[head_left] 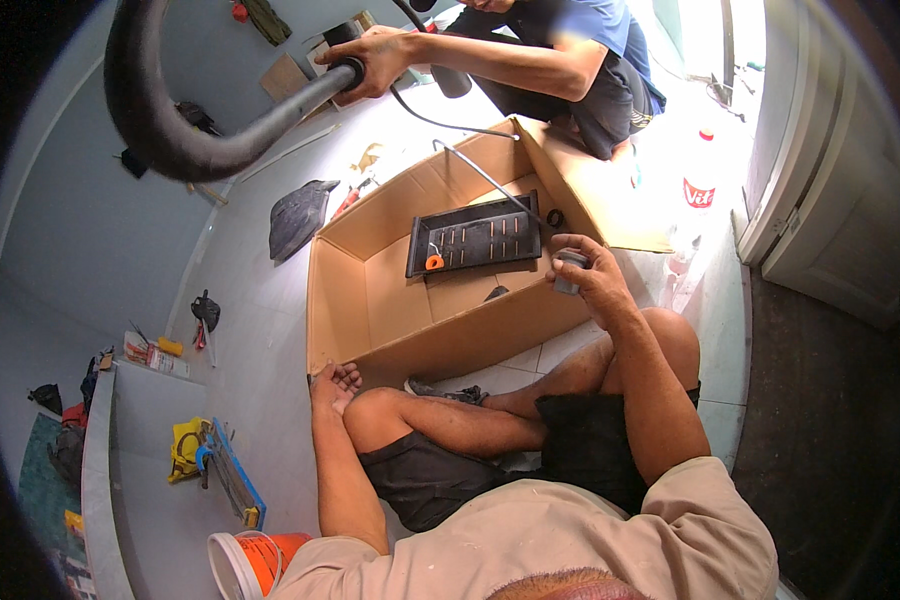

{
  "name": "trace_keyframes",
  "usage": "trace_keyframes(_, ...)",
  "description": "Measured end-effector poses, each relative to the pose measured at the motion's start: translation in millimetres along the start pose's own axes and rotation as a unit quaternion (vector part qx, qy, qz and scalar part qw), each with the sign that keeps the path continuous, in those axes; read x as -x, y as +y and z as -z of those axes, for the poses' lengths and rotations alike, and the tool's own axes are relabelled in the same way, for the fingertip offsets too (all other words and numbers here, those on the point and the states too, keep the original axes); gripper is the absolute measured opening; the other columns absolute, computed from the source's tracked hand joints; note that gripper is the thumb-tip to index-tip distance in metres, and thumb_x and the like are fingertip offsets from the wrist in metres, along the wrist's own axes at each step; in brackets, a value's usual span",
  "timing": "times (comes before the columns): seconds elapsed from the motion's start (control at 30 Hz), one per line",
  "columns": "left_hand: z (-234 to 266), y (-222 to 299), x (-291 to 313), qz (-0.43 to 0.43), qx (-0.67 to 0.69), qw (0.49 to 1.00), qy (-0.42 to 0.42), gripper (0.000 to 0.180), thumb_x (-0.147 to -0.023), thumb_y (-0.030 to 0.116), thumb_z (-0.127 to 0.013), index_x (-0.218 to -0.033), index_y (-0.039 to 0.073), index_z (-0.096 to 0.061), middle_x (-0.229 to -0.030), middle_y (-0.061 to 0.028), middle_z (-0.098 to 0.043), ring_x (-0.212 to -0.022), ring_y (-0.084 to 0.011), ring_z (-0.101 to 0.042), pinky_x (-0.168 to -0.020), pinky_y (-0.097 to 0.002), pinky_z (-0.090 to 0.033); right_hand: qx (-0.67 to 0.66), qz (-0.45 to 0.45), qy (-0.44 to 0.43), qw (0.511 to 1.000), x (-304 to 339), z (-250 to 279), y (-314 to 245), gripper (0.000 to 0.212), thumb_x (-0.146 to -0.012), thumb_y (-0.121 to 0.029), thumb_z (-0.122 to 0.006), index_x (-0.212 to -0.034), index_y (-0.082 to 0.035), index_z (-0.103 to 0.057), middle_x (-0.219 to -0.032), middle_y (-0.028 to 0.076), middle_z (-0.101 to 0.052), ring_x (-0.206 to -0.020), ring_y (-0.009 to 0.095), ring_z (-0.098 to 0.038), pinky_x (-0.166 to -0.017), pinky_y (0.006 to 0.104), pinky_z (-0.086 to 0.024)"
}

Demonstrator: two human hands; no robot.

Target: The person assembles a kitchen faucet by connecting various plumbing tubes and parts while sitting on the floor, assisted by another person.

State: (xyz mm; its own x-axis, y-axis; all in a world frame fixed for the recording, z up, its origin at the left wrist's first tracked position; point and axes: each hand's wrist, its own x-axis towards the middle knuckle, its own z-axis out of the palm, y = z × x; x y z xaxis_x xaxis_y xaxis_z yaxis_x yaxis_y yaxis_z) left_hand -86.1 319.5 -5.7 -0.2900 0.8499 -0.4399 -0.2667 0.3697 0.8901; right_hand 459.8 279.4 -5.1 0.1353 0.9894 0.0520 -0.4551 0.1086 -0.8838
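Carton (450, 338) stands open, black tray (480, 247) inside: we judge work partway. Right hand (605, 284) grips a small grey cylinder (568, 273) at the carton's three o'clock; left hand (336, 385), half-curled, appears empty at seven.

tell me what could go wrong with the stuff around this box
The grey piece held in the right hand could slip and drop. The orange piece on the black tray might slide off if the box is tipped. The black curved bar in the other person's hand could bump someone if it swings.
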Motion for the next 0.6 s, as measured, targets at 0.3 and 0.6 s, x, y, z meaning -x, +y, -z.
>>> trace_keyframes(0.3,2.5,-2.7,-2.0,0.0,0.029,0.999,0.018,0.033,-0.104,0.032,-0.057,-0.089,0.002,-0.058,-0.09,-0.0184,-0.067,-0.079,-0.0301,-0.063,-0.075,-0.0461,-0.055,0.005,-0.009,-0.022,1.0,-2.1,1.7,2.1,0.05,-0.088,-0.011,-0.076,-0.132,0.003,-0.054,-0.096,0.008,-0.062,-0.087,0.018,-0.07,-0.082,0.0315,-0.059)
trace_keyframes(0.6,-4.0,2.1,37.5,-0.163,0.107,0.975,0.106,0.027,-0.102,0.029,-0.058,-0.098,0.003,-0.057,-0.081,-0.0143,-0.065,-0.067,-0.0239,-0.061,-0.064,-0.0388,-0.053,0.024,-0.008,-0.02,0.999,2.2,-3.9,5.5,0.048,-0.088,-0.012,-0.074,-0.129,0.005,-0.057,-0.103,0.014,-0.069,-0.087,0.019,-0.07,-0.077,0.0314,-0.057)
